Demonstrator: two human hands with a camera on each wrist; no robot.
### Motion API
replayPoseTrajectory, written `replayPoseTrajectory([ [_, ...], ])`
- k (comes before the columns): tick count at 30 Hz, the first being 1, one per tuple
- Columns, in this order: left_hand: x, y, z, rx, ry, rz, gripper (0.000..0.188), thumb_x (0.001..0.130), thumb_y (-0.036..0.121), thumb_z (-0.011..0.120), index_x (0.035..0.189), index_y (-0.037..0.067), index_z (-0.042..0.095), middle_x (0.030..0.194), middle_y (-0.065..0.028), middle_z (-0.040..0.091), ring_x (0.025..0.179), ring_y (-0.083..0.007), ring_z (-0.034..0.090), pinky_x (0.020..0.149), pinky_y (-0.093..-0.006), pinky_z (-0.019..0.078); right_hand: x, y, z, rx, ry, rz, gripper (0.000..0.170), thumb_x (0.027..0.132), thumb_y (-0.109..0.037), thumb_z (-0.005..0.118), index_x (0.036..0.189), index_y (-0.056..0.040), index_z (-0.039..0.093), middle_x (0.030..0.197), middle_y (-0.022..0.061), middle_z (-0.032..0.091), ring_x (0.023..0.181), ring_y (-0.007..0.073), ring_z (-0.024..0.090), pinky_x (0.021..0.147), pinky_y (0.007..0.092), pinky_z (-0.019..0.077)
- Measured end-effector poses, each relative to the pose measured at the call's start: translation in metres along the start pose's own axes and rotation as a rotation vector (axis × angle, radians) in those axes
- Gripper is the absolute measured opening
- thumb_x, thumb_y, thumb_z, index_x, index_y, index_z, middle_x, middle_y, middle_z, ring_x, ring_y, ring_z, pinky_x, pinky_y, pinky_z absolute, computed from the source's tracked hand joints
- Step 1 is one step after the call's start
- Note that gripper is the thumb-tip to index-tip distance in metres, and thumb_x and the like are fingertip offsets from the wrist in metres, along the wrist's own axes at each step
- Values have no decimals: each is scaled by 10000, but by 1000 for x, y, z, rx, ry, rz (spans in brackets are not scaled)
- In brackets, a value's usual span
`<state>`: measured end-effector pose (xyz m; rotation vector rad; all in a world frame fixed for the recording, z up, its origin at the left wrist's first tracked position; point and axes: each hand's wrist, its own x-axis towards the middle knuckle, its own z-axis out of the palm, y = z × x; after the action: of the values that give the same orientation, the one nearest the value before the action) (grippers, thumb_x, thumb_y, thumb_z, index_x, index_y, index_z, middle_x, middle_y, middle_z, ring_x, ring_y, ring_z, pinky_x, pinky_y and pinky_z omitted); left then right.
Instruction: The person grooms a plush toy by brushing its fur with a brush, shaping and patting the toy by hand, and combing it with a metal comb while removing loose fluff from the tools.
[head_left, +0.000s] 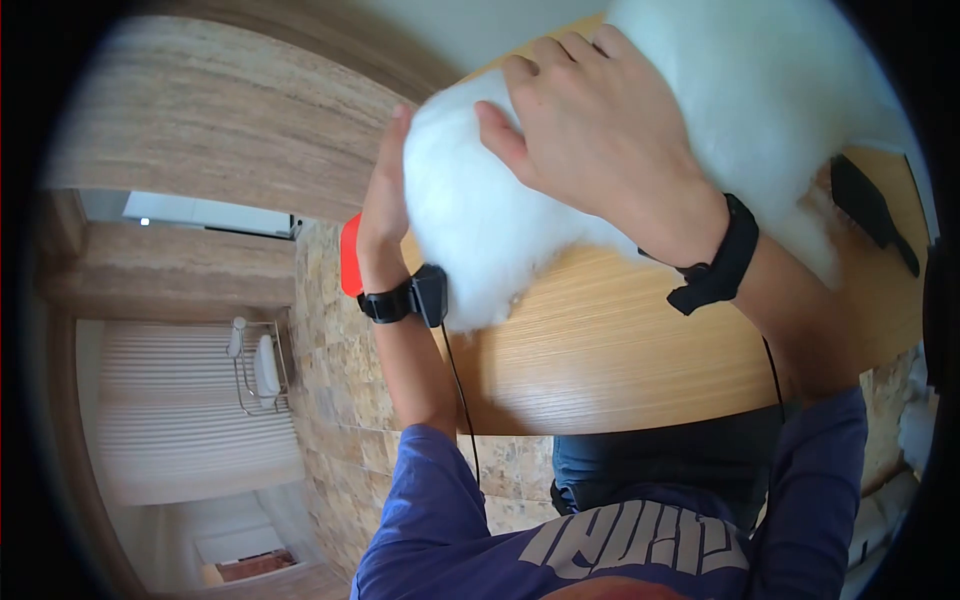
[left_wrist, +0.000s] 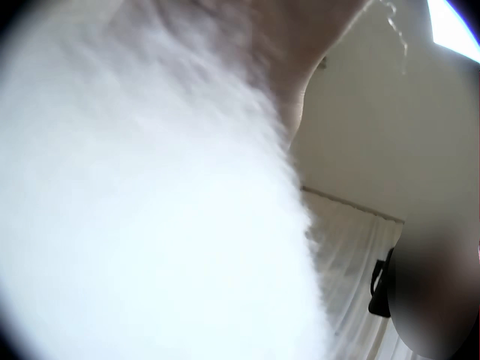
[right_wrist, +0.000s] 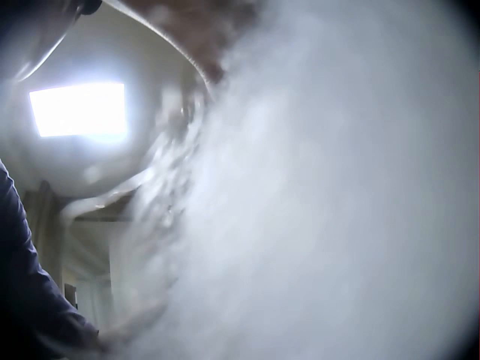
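Observation:
A large, fluffy white furry mass [head_left: 480, 190] lies over the wooden table [head_left: 600, 350], and fills much of the left wrist view [left_wrist: 165, 210] and right wrist view [right_wrist: 322, 187]. Whether it is an animal cannot be told. Against its left side lies my left hand [head_left: 385, 195], one straight digit showing along the fur and the rest hidden. Across its top, my right hand [head_left: 595, 125] grips the fur, fingers bent over the far side with tips out of sight and thumb apart.
A black brush [head_left: 868, 205] lies on the table at the right, beside the fur. Something red [head_left: 350, 255] shows past my left wrist. Thin black cables hang from both wrist straps. A wood-look wall panel [head_left: 230, 110] stands at the left, above a stone-tiled floor [head_left: 345, 400].

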<state>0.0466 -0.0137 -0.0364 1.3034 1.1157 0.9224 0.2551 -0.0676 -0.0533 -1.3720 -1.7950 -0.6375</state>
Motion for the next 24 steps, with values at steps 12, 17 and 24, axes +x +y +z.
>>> replayPoseTrajectory([
  [12, 17, -11, -34, 381, -44, 332, 736, 1110, 562, 264, 1423, -44, 541, 1430, -188, 580, 1319, -257, 543, 1145, -384, 398, -16, 12, -8, 144, -203, -274, 915, 627, -588, 846, 1227, 32, 543, 1162, 139, 616, 1095, 272, 593, 946, 344, 448],
  [17, 7, 7, 3, 400, -52, 952, 733, 1126, 505, 197, 1366, -61, 597, 1352, -196, 640, 1247, -269, 599, 1126, -381, 407, -6, 6, -28, 15, -349, -338, 944, 487, -310, 945, 1257, 26, 512, 1129, 110, 601, 1078, 261, 588, 971, 350, 447],
  [24, -4, 2, 4, 284, -61, 485, 634, 1141, 367, 240, 1199, -59, 705, 1165, -168, 728, 1034, -199, 682, 956, -322, 523, -6, 9, -22, -142, -262, -396, 302, 825, -145, 681, 1094, -16, 639, 1037, 133, 640, 973, 232, 618, 832, 327, 459],
])
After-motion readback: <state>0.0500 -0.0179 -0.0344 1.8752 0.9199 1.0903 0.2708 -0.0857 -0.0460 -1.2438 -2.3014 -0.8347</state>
